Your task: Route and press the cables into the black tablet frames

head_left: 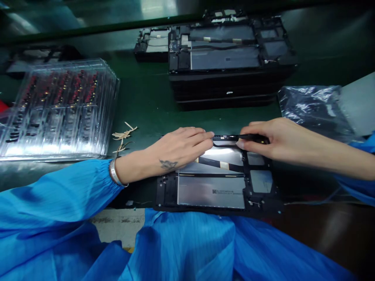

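A partly assembled tablet (211, 191) lies on the bench in front of me, its inside facing up. Silver battery panels sit in its black frame, with a dark flat cable (216, 162) across them. My left hand (187, 146) rests flat over the tablet's upper left part, fingers stretched to the right. Its fingertips touch the far edge beside a thin black strip (225, 138). Pinched in my right hand (268, 136) are black tweezers (254, 137), pointing left along that edge. Whether their tips grip the strip I cannot tell.
Behind the tablet stands a stack of similar tablets (231, 84), with a smaller stack (152, 43) beside it. Clear plastic trays (58, 113) of small parts are piled at left. Peeled beige strips (124, 132) lie near my left wrist. A shiny plastic bag (310, 109) is at right.
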{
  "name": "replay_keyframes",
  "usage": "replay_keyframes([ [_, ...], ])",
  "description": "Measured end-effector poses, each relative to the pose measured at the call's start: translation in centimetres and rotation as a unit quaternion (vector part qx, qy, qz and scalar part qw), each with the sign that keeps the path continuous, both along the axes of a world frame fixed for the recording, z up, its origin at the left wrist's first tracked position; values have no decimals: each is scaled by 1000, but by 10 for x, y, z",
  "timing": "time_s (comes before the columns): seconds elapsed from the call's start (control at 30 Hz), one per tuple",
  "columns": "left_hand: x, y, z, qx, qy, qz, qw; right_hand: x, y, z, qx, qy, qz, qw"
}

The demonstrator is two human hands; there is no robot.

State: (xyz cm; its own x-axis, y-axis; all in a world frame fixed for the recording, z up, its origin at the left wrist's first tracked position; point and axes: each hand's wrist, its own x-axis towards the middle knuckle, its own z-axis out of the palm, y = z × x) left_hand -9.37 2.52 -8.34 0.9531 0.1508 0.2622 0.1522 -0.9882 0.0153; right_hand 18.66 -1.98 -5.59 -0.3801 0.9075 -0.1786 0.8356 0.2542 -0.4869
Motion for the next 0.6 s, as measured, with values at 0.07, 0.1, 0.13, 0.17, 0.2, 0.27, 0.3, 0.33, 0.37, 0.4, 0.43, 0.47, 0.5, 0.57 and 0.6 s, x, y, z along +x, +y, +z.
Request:
replay_keyframes([
  [0.07,-1,2,-1,30,0,-18,999,2,-2,0,-15,5,-23,1000],
  [0.1,-2,4,-2,40,0,-26,999,3,-3,0,-21,9,-32,999],
  [0.13,-3,5,-2,45,5,-31,999,3,-4,0,-24,12,-37,999],
  [0.17,-4,6,-2,46,11,-34,998,3,-6,1,-23,14,-38,999],
  [0.2,-5,7,-3,46,13,-35,998,2,-7,1,-16,13,-38,999],
  [0.27,-6,8,-3,43,12,-34,998,0,-9,2,5,2,-36,999],
  [0.3,-6,8,-3,41,13,-34,998,-2,-10,2,14,-8,-33,999],
  [0.33,-6,8,-4,39,15,-32,999,-3,-10,2,22,-19,-29,999],
  [0.37,-6,8,-4,37,16,-30,999,-5,-10,1,30,-30,-24,999],
  [0.4,-6,8,-4,36,17,-28,999,-6,-10,1,37,-38,-20,998],
  [0.43,-6,8,-4,34,17,-27,999,-7,-10,0,44,-45,-16,998],
  [0.47,-6,8,-4,34,15,-27,999,-8,-10,0,48,-51,-13,997],
  [0.5,-5,8,-4,36,11,-29,999,-8,-10,0,50,-57,-10,997],
  [0.57,-5,9,-4,47,1,-34,998,-9,-10,0,52,-68,-6,996],
  [0.6,-5,9,-4,56,-2,-36,998,-9,-10,0,52,-73,-5,996],
])
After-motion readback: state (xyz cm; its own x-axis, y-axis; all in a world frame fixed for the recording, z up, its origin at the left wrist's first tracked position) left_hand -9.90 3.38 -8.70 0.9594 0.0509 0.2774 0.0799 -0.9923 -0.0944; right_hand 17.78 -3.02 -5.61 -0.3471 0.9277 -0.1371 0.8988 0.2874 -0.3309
